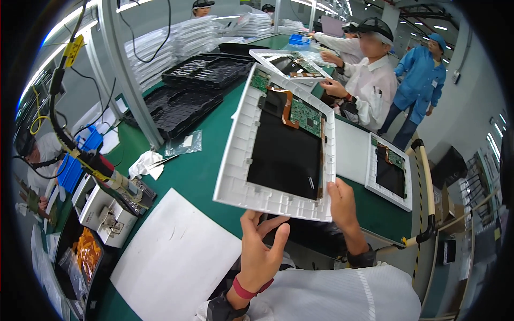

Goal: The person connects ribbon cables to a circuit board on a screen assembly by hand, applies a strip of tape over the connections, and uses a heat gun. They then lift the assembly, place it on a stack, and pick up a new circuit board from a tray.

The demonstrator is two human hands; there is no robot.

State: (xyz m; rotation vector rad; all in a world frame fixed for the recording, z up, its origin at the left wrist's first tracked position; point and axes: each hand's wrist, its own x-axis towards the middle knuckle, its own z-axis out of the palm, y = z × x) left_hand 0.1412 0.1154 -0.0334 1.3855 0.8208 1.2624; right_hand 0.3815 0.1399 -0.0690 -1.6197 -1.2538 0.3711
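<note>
A white plastic display housing (231, 166) is tilted up above the bench, its inner side showing a black panel (281, 152), a green circuit board (306, 119) and orange-brown flat cables (287, 109). My right hand (342, 206) grips its lower right corner, the thumb on the rim. Just below the lower edge, my left hand (261, 251) has its fingers apart and the thumb off the housing. Some of its fingertips meet or pass behind that edge; whether they bear weight I cannot tell.
A white sheet (174, 249) lies on the green bench (206, 139). Black trays (176, 109), a screwdriver (104, 168) on a cable and a metal post (126, 69) stand left. Another housing (370, 179) lies right, near a padded rail (426, 187). A co-worker (369, 80) holds a similar housing (262, 55).
</note>
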